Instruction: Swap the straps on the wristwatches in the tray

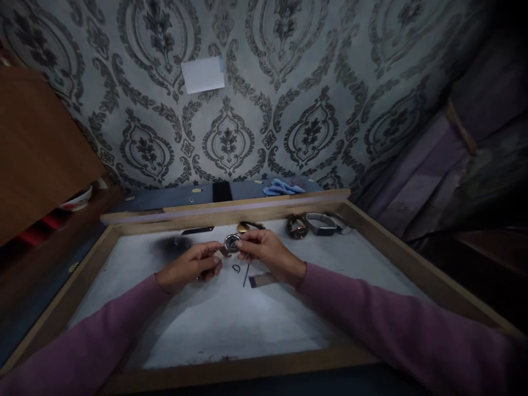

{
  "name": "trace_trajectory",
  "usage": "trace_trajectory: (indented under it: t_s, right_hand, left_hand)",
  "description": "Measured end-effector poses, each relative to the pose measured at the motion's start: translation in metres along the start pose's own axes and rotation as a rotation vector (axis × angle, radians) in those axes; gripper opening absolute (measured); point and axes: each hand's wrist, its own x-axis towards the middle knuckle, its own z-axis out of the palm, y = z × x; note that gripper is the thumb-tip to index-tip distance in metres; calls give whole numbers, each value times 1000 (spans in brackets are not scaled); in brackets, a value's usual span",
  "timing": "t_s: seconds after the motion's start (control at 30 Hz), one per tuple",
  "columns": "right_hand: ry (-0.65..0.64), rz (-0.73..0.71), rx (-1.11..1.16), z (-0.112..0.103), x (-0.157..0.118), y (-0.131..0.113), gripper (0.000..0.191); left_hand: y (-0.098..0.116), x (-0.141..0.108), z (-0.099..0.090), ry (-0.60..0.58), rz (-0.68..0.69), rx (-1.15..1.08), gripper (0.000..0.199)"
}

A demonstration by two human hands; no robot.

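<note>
A round watch with a dark face and silver rim is held up between both hands, above the pale floor of a wooden-framed tray. My left hand pinches the brown piece at its left side, fingers curled. My right hand grips the watch's right edge, with thumb and finger closed on it. Below the watch lie a small dark curved piece and a thin dark stick. A flat strap with a dark end sits partly under my right hand.
The tray's wooden rim surrounds the work area. Along its back lie a black strip, a gold watch, a brown watch and a silver watch. Beyond are a blue cloth and a black rectangle.
</note>
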Motion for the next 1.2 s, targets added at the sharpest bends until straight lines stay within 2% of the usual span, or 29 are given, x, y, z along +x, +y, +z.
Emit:
trace_trajectory:
  t_s: [0.33,0.53,0.63,0.73,0.87,1.03,1.2]
  right_hand:
    - [-79,-5,-113,-3,-1,-5,32]
    - [21,-59,-89,-9,6,0,32]
    - [24,-55,-85,-9,6,1,32]
    - [22,-41,-91,-8,4,-1,33]
    - [5,-1,-107,-5,2,-2,36]
    - [-40,12,-106,0,-1,0,38]
    - [-94,-1,-60,3,-4,3,41]
  left_hand:
    - [3,-2,-4,-123,-52,-112,20]
    - [-2,0,-15,-28,-83,-252,40]
    - [-2,1,-18,-19,-74,-266,51]
    - [-2,1,-17,-28,-84,-227,55]
    - [2,0,-13,6,-71,-52,48]
    - [9,0,-4,49,38,200,45]
    - [11,9,9,53,89,184,43]
